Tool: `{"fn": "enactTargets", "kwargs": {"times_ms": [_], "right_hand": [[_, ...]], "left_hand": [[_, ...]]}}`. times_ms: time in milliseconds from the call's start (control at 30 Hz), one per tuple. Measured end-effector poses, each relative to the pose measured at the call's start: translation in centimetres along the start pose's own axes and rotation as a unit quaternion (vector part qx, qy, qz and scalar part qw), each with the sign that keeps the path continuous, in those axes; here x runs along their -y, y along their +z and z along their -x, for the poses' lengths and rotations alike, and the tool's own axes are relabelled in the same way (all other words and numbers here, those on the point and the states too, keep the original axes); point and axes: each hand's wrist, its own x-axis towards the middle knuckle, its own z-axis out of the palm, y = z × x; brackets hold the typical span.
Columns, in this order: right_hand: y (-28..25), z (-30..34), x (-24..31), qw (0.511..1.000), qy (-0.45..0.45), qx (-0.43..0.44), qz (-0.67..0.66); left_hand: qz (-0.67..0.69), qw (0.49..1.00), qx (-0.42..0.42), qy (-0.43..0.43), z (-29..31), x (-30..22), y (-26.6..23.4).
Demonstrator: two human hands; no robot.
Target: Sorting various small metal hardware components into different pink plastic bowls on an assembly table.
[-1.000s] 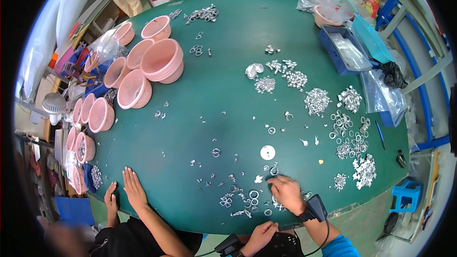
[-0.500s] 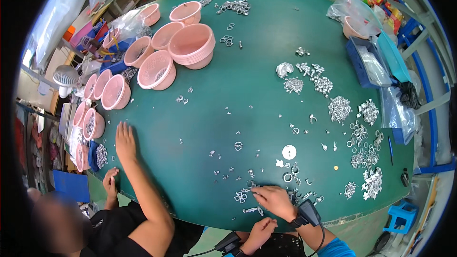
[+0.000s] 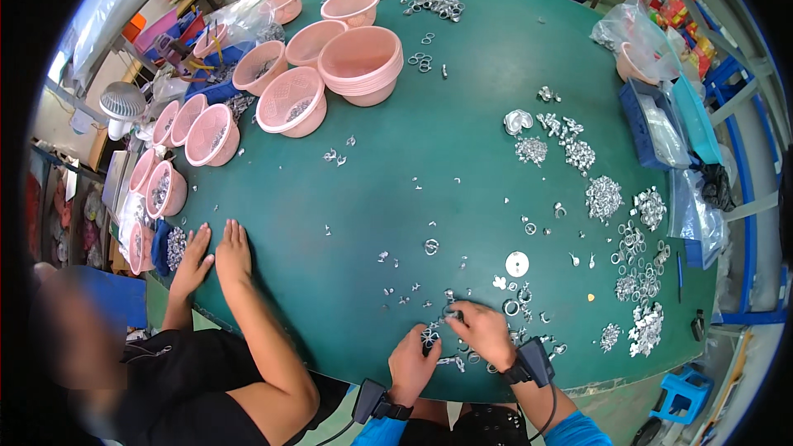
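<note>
Left hand [image 3: 412, 370] at clover piece [image 3: 429, 336], right hand [image 3: 483, 332] at small metal part [image 3: 452, 314], both near bench [image 3: 363, 190] front edge. Cannot tell whether fingers grip. Disc [image 3: 517, 264] beyond right hand.

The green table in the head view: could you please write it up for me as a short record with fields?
Surface: green table
Left hand: left hand, fingers curled at small silvery pieces; grip unclear
Right hand: right hand, fingertips at silvery pieces just beyond the left; grip unclear
Near right hand: white disc, lying flat
Far left: pink baskets, some stacked
Right side: heaps of silvery parts; blue pen
Co-worker: hands on the table, at left
</note>
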Motion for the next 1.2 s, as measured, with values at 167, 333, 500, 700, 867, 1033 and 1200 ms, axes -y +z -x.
{"fn": "enactTargets", "kwargs": {"times_ms": [167, 333, 500, 700, 867, 1033, 1200], "right_hand": [[-2.8, 0.7, -0.8, 0.982, 0.185, -0.032, -0.031], [-2.1, 2.0, -0.2, 0.990, 0.110, -0.061, -0.057], [-1.8, 1.5, 0.6, 0.995, 0.098, 0.011, -0.032], [0.3, 1.4, 0.3, 0.999, 0.039, -0.006, 0.020], [-2.2, 1.4, 0.4, 0.892, 0.271, 0.073, -0.353], [-3.5, 1.7, -0.8, 0.617, 0.238, 0.035, -0.750], [-1.5, 2.1, -0.8, 0.905, 0.213, 0.050, -0.366]], "left_hand": [[-0.028, 0.999, 0.003, 0.026, 0.2, 0.1, -0.5], [0.018, 0.997, -0.057, 0.045, -0.8, -0.4, -0.1], [0.005, 0.997, -0.027, 0.069, -1.8, -1.0, -0.2], [-0.006, 0.998, -0.006, 0.061, -1.2, 0.2, -0.1], [-0.007, 0.997, -0.026, 0.069, -1.5, 0.0, -0.4], [-0.016, 0.996, -0.030, 0.089, -1.3, 0.7, -0.2], [0.003, 0.995, -0.010, 0.096, -0.9, -0.4, -0.9]]}}
